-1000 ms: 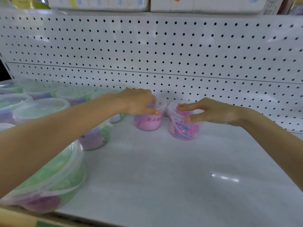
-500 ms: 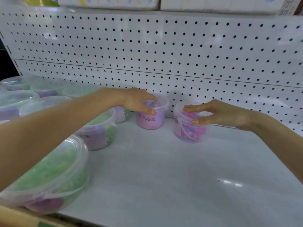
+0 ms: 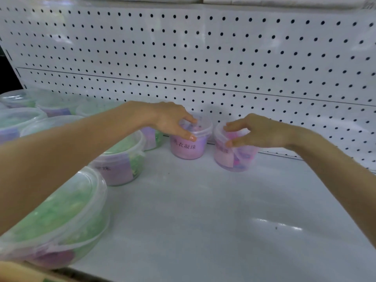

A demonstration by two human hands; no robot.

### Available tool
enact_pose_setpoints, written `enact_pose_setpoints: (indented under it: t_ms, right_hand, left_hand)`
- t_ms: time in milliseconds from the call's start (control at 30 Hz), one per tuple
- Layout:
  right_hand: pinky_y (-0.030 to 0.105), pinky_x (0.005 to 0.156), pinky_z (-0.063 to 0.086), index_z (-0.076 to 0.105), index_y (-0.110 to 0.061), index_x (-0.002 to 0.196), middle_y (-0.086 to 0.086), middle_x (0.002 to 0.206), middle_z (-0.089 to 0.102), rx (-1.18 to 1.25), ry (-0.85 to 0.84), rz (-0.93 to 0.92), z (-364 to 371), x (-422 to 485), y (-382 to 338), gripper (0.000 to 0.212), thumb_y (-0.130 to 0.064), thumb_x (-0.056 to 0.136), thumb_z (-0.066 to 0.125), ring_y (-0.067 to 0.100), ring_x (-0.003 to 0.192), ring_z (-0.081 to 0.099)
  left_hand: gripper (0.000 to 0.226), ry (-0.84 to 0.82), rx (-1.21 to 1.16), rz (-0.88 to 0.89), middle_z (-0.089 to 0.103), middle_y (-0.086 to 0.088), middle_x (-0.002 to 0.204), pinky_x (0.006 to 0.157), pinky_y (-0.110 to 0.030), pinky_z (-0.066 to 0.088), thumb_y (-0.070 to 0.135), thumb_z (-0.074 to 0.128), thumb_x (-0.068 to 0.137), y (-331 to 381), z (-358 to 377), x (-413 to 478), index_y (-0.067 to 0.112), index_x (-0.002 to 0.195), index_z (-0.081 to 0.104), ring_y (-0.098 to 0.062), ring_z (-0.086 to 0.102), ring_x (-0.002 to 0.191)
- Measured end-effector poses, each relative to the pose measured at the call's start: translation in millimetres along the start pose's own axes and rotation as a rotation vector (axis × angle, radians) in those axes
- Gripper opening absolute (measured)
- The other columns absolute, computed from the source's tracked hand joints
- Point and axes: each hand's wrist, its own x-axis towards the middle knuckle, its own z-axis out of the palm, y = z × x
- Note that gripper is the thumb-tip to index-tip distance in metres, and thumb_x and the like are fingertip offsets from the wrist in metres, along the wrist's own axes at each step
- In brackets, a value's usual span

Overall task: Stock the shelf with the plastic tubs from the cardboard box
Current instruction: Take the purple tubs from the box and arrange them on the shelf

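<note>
Deep on the shelf (image 3: 203, 210), my left grip (image 3: 172, 120) pinches one pink tub (image 3: 188, 149) by its lid; my right grip (image 3: 262, 132) pinches the neighbouring tub (image 3: 236, 159), seemingly squaring both along the pegboard (image 3: 203, 58).

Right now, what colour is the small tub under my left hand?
The small tub is pink, with black lettering; the head view shows it best.

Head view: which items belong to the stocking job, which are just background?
Job: left hand gripping left pink tub; right hand gripping right pink tub; shelf.
Background: larger green tubs standing at left; pegboard.
</note>
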Motion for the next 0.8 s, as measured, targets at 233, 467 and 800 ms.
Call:
enact_pose_setpoints:
  t_ms: [233, 467, 800]
  right_hand:
    - [0.034, 0.104, 0.034, 0.054, -0.017, 0.129, 0.002, 0.140, 0.049, -0.055, 0.049, 0.007, 1, 1, 2, 0.052, -0.047, 0.087, 0.055, 0.022, 0.129, 0.043]
    - [0.017, 0.102, 0.020, 0.046, -0.038, 0.133, -0.033, 0.140, 0.028, 0.209, -0.280, -0.043, -25, -3, 18, 0.051, -0.024, 0.087, 0.063, -0.013, 0.125, 0.024]
    - [0.027, 0.111, 0.022, 0.053, -0.043, 0.124, -0.025, 0.145, 0.032, 0.341, -0.072, -0.076, 5, 2, 19, 0.043, -0.024, 0.087, 0.063, -0.002, 0.133, 0.028]
  left_hand:
    - [0.068, 0.039, 0.014, 0.002, 0.044, -0.001, 0.140, 0.091, -0.030, 0.032, 0.063, 0.053, 0.079, 1, 3, 3, 0.038, 0.140, 0.036, -0.026, 0.041, 0.129]
    - [0.069, 0.047, 0.015, 0.013, 0.044, -0.001, 0.141, 0.092, -0.030, 0.032, 0.065, 0.053, 0.079, -1, 4, 4, 0.038, 0.140, 0.036, -0.026, 0.040, 0.129]
    - [0.071, 0.045, 0.092, 0.044, 0.039, -0.002, 0.144, 0.095, -0.036, 0.037, 0.069, 0.045, 0.080, -3, 8, 4, 0.038, 0.142, 0.031, -0.029, 0.042, 0.127]
